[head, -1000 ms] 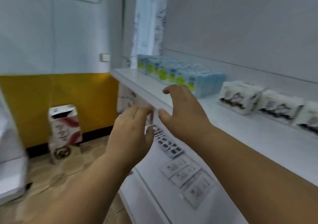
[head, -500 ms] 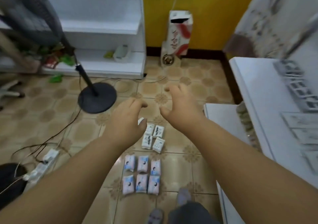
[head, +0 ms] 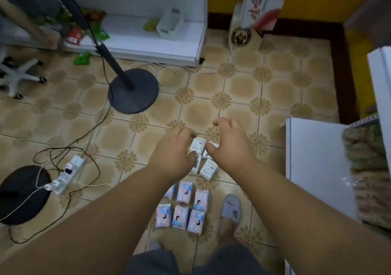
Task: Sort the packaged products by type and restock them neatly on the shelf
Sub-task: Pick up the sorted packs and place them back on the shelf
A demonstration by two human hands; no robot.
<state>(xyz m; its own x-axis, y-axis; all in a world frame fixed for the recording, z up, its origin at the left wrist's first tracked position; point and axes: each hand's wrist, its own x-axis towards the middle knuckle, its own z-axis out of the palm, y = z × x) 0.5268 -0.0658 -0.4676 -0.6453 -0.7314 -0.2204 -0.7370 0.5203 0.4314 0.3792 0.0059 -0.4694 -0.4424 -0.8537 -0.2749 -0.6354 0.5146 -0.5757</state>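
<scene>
Several small white packs (head: 208, 168) lie in a cluster on the tiled floor in front of me. Closer to my feet, several pink and blue packs (head: 183, 211) lie in two rows. My left hand (head: 173, 154) hovers over the left side of the white cluster, fingers curled and apart, holding nothing. Over the cluster's right side is my right hand (head: 229, 146), also spread and empty. Both hands partly hide the white packs. The white shelf (head: 313, 169) stands at the right.
A fan stand with a round black base (head: 133, 90) stands on the floor to the left, cables and a power strip (head: 68, 172) beside it. Another white shelf unit (head: 152, 44) stands at the back. A printed carton (head: 262, 2) leans against the yellow wall. My grey slipper (head: 230, 209) is next to the packs.
My view swung from the shelf down to the floor. Both hands have dropped closer to the white packs and now hover right over them.
</scene>
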